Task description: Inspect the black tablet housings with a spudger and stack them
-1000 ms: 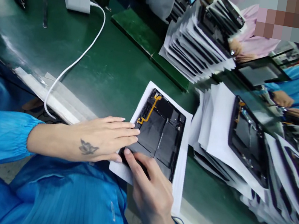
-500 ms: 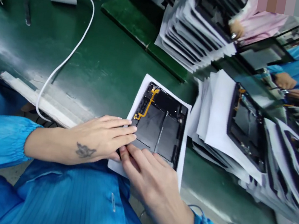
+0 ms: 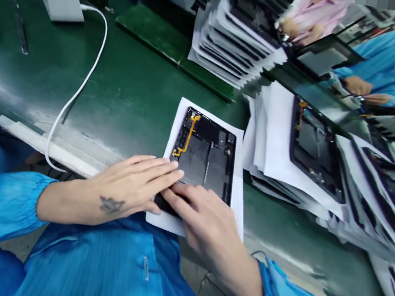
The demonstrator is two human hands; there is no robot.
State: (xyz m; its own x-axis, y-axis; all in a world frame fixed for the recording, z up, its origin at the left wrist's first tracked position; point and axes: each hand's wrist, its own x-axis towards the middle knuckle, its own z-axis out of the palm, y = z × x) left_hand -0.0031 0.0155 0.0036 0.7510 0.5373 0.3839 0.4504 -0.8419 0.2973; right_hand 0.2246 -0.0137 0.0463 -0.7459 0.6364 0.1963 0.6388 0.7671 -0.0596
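Right now, the black tablet-like device [image 3: 203,154] is lying inside-up on a white sheet [image 3: 166,222], its near end being partly covered while its far portion is extending away past the fingertips. The left hand [image 3: 135,180] is lying flat across the device's left edge, close to the near corner, its fingers stretched out side by side; it is resting on the thing rather than gripping it. The right hand [image 3: 208,220] is slanting in from the other side, its bent fingers reaching over the device's near end, their tips ending just beside the left fingertips — whether they are pinching anything small, I cannot tell, since the hands are hiding that spot. An orange ribbon cable [image 3: 189,139] is running along the device's left side, just beyond the left hand, and dark flat panels [image 3: 194,162] are filling much of the middle.

Around this, the green bench [image 3: 135,87] is carrying a white cord [image 3: 104,36], which is curving toward the bench's near edge, left of the device. Right of the sheet, a stack of papers [image 3: 274,130] is supporting a second device [image 3: 318,150] — this one is lying apart from both hands. Farther back, a taller stack [image 3: 225,46] is standing behind a low green ledge [image 3: 156,32], and a co-worker's hands [image 3: 359,87] are showing at the upper right.
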